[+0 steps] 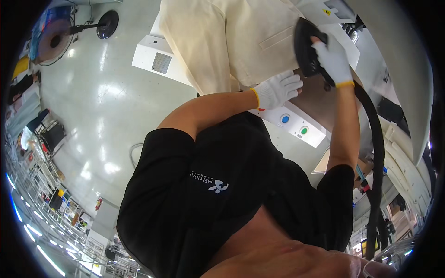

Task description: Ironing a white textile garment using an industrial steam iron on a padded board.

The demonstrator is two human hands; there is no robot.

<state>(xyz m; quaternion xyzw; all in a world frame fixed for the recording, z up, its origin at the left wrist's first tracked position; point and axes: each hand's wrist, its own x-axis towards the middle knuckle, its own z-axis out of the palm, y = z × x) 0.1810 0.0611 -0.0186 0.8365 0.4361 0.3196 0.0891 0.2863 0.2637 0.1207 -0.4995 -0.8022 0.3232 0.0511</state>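
Note:
A cream jacket (257, 38) with a sleeve and a welt pocket lies over the pressing table. My right hand (333, 59), in a white knit glove with a yellow cuff, grips a black steam iron (306, 50) beside the jacket's right part, near the pocket. Whether the iron touches the cloth cannot be told. My left hand (280, 88), gloved alike, lies palm down with its fingers extended at the jacket's near edge, left of and below the iron. It holds nothing visible.
The table's white control panel (295, 125) carries blue and green buttons. A thick black hose (377, 139) runs down the right side past my right arm. At upper left stands a pedestal fan (55, 41). Cream garment pieces (405, 163) hang at the right. Racks line the far left.

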